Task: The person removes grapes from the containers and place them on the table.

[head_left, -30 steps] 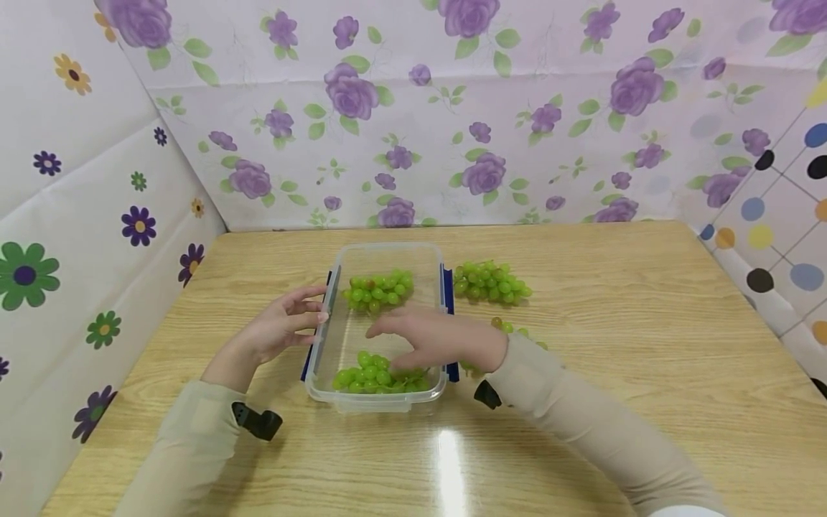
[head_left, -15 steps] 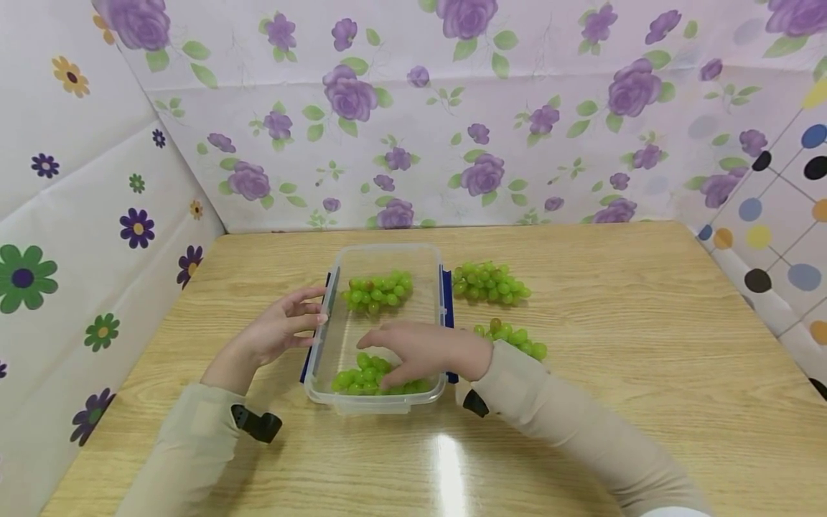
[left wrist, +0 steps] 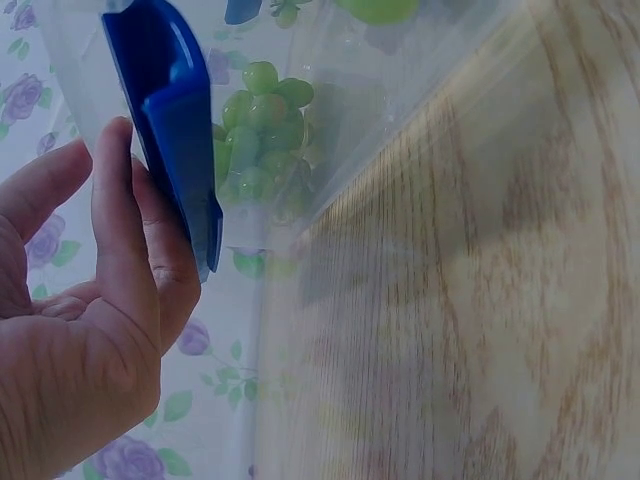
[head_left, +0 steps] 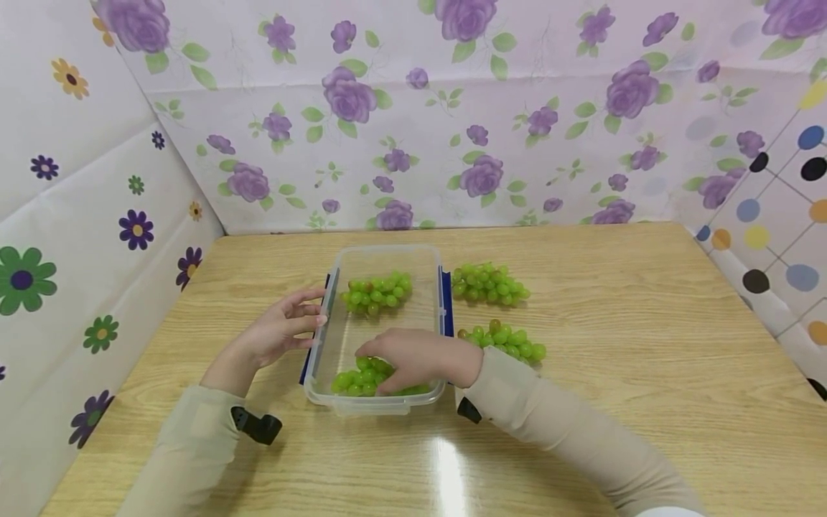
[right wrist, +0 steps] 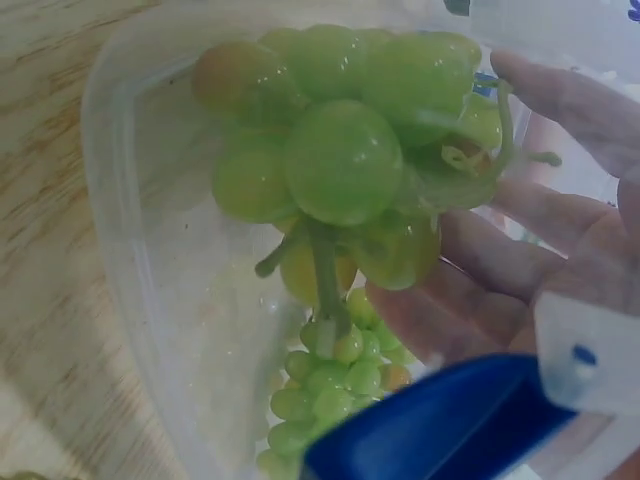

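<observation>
A clear plastic food container point(head_left: 390, 250) with blue side latches stands on the wooden table, without a lid on it. Inside lie two bunches of green grapes: a back bunch point(head_left: 377, 293) and a front bunch point(head_left: 357, 379). My right hand point(head_left: 413, 357) reaches over the right wall onto the front bunch, thumb and fingers spread on either side of it. In the right wrist view these grapes point(right wrist: 345, 160) overlap the fingertips. At the left wall, my left hand point(head_left: 284, 327) touches the rim; its fairly straight fingers lie along the blue latch point(left wrist: 175, 130).
Two more bunches of grapes lie on the table right of the container: a farther bunch point(head_left: 489, 283) and a nearer bunch point(head_left: 513, 342) beside the right forearm. A flowered cloth point(head_left: 394, 151) hangs behind the table, with patterned cloths at both sides.
My right hand has moved left and down onto the front bunch, uncovering more of the nearer bunch on the table. The left hand has stayed at the container's rim.
</observation>
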`<state>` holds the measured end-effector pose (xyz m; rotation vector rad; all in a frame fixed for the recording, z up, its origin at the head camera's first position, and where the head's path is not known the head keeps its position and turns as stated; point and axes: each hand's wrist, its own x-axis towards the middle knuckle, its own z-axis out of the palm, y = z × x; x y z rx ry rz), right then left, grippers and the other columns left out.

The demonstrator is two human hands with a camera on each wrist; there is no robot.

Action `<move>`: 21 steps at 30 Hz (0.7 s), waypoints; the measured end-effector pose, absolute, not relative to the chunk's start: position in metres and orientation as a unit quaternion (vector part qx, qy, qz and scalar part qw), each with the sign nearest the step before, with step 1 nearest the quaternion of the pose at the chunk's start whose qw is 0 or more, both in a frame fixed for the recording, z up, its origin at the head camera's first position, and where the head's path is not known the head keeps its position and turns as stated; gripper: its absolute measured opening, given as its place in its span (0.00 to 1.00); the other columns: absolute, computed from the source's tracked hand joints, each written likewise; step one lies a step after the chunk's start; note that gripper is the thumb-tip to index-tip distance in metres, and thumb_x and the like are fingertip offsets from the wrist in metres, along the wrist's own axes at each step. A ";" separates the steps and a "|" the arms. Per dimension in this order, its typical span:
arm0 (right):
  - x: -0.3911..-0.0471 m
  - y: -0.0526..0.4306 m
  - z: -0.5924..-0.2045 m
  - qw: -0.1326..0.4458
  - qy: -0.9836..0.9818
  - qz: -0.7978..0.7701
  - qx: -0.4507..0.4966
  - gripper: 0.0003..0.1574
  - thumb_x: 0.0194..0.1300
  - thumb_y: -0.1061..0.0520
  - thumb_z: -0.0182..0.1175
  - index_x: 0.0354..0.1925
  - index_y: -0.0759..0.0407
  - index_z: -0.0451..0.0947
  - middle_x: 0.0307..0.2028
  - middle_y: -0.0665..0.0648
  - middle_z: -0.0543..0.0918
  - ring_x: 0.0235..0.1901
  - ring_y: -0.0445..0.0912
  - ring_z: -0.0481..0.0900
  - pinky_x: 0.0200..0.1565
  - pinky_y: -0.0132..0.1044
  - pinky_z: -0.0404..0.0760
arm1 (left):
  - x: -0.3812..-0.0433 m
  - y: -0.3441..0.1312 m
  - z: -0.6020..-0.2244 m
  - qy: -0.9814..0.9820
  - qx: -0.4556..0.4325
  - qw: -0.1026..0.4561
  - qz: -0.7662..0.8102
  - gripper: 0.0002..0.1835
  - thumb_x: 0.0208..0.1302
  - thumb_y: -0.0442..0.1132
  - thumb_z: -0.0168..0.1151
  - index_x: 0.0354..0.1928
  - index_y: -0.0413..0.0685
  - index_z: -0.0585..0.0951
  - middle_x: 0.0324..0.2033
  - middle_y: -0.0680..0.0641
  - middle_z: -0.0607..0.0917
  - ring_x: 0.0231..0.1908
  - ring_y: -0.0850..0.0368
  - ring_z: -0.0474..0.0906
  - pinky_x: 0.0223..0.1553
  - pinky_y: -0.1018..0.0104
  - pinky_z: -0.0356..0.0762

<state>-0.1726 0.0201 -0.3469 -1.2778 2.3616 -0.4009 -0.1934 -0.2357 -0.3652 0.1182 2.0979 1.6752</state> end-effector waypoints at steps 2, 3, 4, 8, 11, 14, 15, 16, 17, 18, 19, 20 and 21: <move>-0.172 0.019 -0.348 0.209 0.851 -0.145 -0.460 0.39 0.61 0.51 0.65 0.66 0.59 0.66 0.63 0.54 0.72 0.62 0.45 0.70 0.63 0.34 0.67 | -0.193 -0.236 -0.365 0.760 0.043 0.226 0.608 0.38 0.68 0.39 0.57 0.74 0.44 0.50 0.62 0.36 0.61 0.46 0.62 0.72 0.45 0.66 0.77; -0.172 0.018 -0.348 0.208 0.850 -0.147 -0.461 0.39 0.61 0.52 0.66 0.66 0.59 0.66 0.63 0.54 0.73 0.62 0.45 0.70 0.63 0.34 0.67 | -0.193 -0.236 -0.364 0.759 0.042 0.227 0.609 0.38 0.68 0.39 0.56 0.74 0.44 0.50 0.62 0.36 0.61 0.46 0.63 0.72 0.45 0.66 0.78; -0.172 0.018 -0.349 0.208 0.849 -0.148 -0.463 0.39 0.60 0.52 0.66 0.66 0.59 0.66 0.63 0.54 0.73 0.62 0.45 0.71 0.63 0.34 0.67 | -0.192 -0.236 -0.364 0.759 0.042 0.227 0.609 0.38 0.68 0.39 0.56 0.74 0.44 0.50 0.62 0.36 0.61 0.46 0.63 0.72 0.45 0.66 0.78; -0.171 0.017 -0.350 0.210 0.844 -0.157 -0.468 0.37 0.60 0.54 0.66 0.65 0.60 0.67 0.62 0.55 0.74 0.61 0.45 0.71 0.62 0.33 0.67 | -0.193 -0.235 -0.364 0.759 0.042 0.228 0.608 0.38 0.68 0.39 0.56 0.74 0.44 0.50 0.61 0.36 0.62 0.46 0.63 0.73 0.44 0.67 0.78; -0.171 0.018 -0.351 0.216 0.841 -0.166 -0.468 0.36 0.61 0.55 0.66 0.65 0.60 0.67 0.62 0.55 0.73 0.62 0.46 0.70 0.63 0.33 0.67 | -0.193 -0.235 -0.364 0.759 0.044 0.228 0.608 0.38 0.68 0.39 0.57 0.74 0.44 0.50 0.60 0.37 0.63 0.46 0.62 0.73 0.44 0.66 0.78; -0.172 0.020 -0.352 0.221 0.837 -0.181 -0.467 0.36 0.61 0.55 0.65 0.65 0.60 0.67 0.62 0.55 0.73 0.61 0.46 0.71 0.62 0.34 0.68 | -0.194 -0.235 -0.364 0.759 0.045 0.228 0.609 0.38 0.68 0.39 0.57 0.74 0.44 0.50 0.60 0.38 0.63 0.46 0.62 0.73 0.45 0.66 0.78; -0.173 0.021 -0.353 0.222 0.836 -0.188 -0.466 0.36 0.61 0.55 0.65 0.65 0.60 0.67 0.62 0.55 0.73 0.61 0.46 0.71 0.61 0.34 0.69 | -0.193 -0.235 -0.365 0.759 0.045 0.227 0.609 0.38 0.68 0.39 0.57 0.74 0.44 0.50 0.60 0.37 0.63 0.46 0.63 0.73 0.45 0.66 0.78; -0.173 0.021 -0.353 0.223 0.835 -0.192 -0.465 0.35 0.61 0.55 0.65 0.65 0.59 0.67 0.62 0.55 0.73 0.59 0.46 0.72 0.60 0.33 0.70 | -0.193 -0.235 -0.365 0.758 0.044 0.227 0.610 0.38 0.68 0.39 0.57 0.74 0.44 0.50 0.60 0.37 0.62 0.46 0.63 0.73 0.45 0.66 0.78; -0.173 0.022 -0.353 0.223 0.834 -0.196 -0.464 0.35 0.61 0.55 0.66 0.65 0.59 0.68 0.62 0.55 0.74 0.58 0.45 0.74 0.59 0.32 0.71 | -0.193 -0.235 -0.365 0.757 0.043 0.227 0.611 0.38 0.68 0.39 0.56 0.74 0.44 0.50 0.61 0.37 0.62 0.46 0.63 0.73 0.45 0.66 0.78; -0.173 0.022 -0.354 0.222 0.834 -0.201 -0.464 0.35 0.61 0.55 0.66 0.64 0.59 0.68 0.61 0.55 0.74 0.56 0.45 0.75 0.57 0.32 0.72 | -0.193 -0.235 -0.365 0.757 0.043 0.227 0.611 0.38 0.68 0.38 0.56 0.74 0.44 0.50 0.61 0.36 0.62 0.46 0.63 0.73 0.45 0.66 0.78; -0.173 0.023 -0.354 0.221 0.833 -0.205 -0.464 0.35 0.60 0.55 0.66 0.64 0.59 0.69 0.61 0.55 0.74 0.55 0.45 0.76 0.56 0.32 0.73 | -0.193 -0.235 -0.365 0.757 0.042 0.227 0.612 0.38 0.68 0.38 0.56 0.74 0.44 0.50 0.61 0.36 0.62 0.46 0.63 0.73 0.45 0.66 0.78; -0.174 0.024 -0.353 0.221 0.833 -0.208 -0.463 0.34 0.60 0.55 0.66 0.63 0.59 0.69 0.60 0.55 0.75 0.53 0.44 0.76 0.55 0.32 0.74 | -0.193 -0.235 -0.365 0.756 0.042 0.227 0.612 0.38 0.68 0.38 0.56 0.74 0.44 0.50 0.61 0.36 0.62 0.46 0.63 0.73 0.45 0.66 0.78; -0.174 0.024 -0.354 0.219 0.833 -0.210 -0.463 0.34 0.60 0.55 0.66 0.63 0.59 0.69 0.60 0.55 0.75 0.53 0.44 0.77 0.54 0.31 0.74 | -0.193 -0.235 -0.364 0.757 0.042 0.228 0.612 0.38 0.68 0.38 0.56 0.74 0.44 0.50 0.61 0.36 0.62 0.46 0.63 0.73 0.45 0.66 0.78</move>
